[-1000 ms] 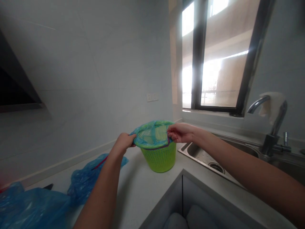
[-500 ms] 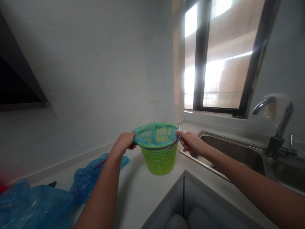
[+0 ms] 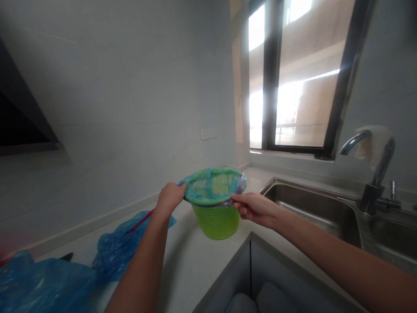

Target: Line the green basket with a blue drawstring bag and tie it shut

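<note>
Two pinches: left hand [image 3: 171, 196], right hand [image 3: 256, 208], holding one bag [image 3: 208, 187] over one basket [image 3: 216, 222], two basins [image 3: 312, 208] alongside!

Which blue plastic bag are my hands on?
The bag spread over the green basket, its edge held by the left hand and right hand. The other bags lie crumpled on the counter.

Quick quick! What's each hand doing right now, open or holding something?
Left hand: closed, holding the plastic bag at the left edge of the green basket.
Right hand: closed, pinching the plastic bag at the green basket's front right edge.
</note>
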Available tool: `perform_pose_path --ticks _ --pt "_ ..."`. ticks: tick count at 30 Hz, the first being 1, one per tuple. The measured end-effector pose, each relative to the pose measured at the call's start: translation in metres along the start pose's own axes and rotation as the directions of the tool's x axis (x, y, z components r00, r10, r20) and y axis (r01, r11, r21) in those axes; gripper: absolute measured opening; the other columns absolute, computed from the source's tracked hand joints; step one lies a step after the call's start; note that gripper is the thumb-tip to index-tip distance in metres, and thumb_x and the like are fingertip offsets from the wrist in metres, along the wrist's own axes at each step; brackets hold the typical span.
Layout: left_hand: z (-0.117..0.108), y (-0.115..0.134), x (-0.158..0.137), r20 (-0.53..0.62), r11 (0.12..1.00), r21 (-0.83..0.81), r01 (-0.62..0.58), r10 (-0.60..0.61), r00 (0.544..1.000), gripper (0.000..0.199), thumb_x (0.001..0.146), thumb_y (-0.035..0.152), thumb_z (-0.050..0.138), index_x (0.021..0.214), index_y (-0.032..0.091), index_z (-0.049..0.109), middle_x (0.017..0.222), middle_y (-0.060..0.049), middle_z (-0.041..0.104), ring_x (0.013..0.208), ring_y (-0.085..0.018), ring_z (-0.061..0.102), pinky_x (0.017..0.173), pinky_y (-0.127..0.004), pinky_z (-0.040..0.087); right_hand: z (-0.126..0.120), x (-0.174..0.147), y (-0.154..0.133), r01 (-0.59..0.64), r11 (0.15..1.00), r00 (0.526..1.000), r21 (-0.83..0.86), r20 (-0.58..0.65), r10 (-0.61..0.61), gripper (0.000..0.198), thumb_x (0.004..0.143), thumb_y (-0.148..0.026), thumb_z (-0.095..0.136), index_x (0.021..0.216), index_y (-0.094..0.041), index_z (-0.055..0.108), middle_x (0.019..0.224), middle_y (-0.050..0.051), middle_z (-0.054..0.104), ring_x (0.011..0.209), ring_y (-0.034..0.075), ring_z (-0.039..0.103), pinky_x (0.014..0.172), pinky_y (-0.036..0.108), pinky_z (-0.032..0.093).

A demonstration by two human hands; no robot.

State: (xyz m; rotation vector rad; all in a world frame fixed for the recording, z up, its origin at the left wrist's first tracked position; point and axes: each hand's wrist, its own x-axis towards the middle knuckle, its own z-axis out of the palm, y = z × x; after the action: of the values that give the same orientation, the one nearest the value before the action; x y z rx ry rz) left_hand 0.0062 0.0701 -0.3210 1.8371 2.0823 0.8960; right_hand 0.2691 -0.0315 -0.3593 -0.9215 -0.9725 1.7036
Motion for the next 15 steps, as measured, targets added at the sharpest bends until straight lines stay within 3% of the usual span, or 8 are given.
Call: perform_pose_path --ticks 4,7,9,11,13,15 --pt "0.001 -0.002 0.002 -0.045 0.995 -0.094 -0.014 0.009 0.999 0.024 0.073 0.038 0.063 0.059 0.02 0.065 0.046 -0.013 0.055 0.064 -0.037 0.065 0.056 -0.037 0.041 0.008 -0.009 -0.007 -0.032 0.999 0.999 0.008 0.034 0.032 0.02 0.095 -0.017 0.062 0.077 -0.008 0.065 0.062 0.001 0.063 0.041 0.003 0.047 0.039 0.012 0.039" --pt "0.001 0.0 0.001 -0.048 0.994 -0.106 -0.018 0.013 0.999 0.019 0.071 0.035 0.067 0.059 0.02 0.065 0.046 -0.011 0.055 0.065 -0.037 0.065 0.057 -0.036 0.041 0.015 -0.009 -0.017 0.032 0.999 0.999 0.0 0.041 -0.032 0.02 0.094 -0.017 0.063 0.076 -0.009 0.065 0.058 -0.001 0.059 0.04 0.002 0.044 0.038 0.012 0.036" --pt "0.0 0.002 -0.001 -0.033 0.996 -0.085 -0.02 0.017 0.999 0.02 0.072 0.034 0.067 0.058 0.021 0.064 0.046 -0.011 0.055 0.066 -0.037 0.066 0.059 -0.036 0.041 0.02 -0.005 -0.025 0.089 0.989 0.996 -0.122 0.013 -0.088 0.025 0.094 -0.019 0.061 0.071 -0.01 0.063 0.055 -0.001 0.057 0.039 0.003 0.042 0.038 0.013 0.034" --pt "-0.001 0.003 -0.002 -0.018 0.998 -0.053 -0.03 0.029 0.999 0.023 0.075 0.035 0.065 0.057 0.02 0.063 0.047 -0.012 0.055 0.067 -0.037 0.066 0.06 -0.036 0.041 0.024 0.001 -0.034 0.166 0.928 0.985 -0.335 0.003 -0.175 0.033 0.094 -0.021 0.058 0.062 -0.012 0.06 0.052 -0.001 0.055 0.039 0.004 0.042 0.038 0.016 0.033" --pt "-0.001 0.004 -0.003 -0.012 0.999 -0.003 -0.05 0.05 0.999 0.028 0.079 0.036 0.063 0.055 0.02 0.062 0.049 -0.014 0.056 0.068 -0.038 0.066 0.06 -0.036 0.041 0.028 0.007 -0.042 0.24 0.81 0.96 -0.535 0.006 -0.281 0.037 0.093 -0.021 0.058 0.057 -0.014 0.057 0.047 -0.003 0.048 0.037 0.004 0.038 0.037 0.018 0.028" --pt "-0.001 0.004 -0.004 -0.013 0.997 0.043 -0.067 0.067 0.998 0.031 0.081 0.036 0.061 0.054 0.02 0.06 0.051 -0.015 0.057 0.067 -0.037 0.066 0.06 -0.036 0.039 0.032 0.01 -0.049 0.273 0.724 0.945 -0.633 0.035 -0.326 0.036 0.09 -0.022 0.059 0.055 -0.016 0.053 0.044 -0.005 0.039 0.037 0.005 0.031 0.037 0.02 0.022"
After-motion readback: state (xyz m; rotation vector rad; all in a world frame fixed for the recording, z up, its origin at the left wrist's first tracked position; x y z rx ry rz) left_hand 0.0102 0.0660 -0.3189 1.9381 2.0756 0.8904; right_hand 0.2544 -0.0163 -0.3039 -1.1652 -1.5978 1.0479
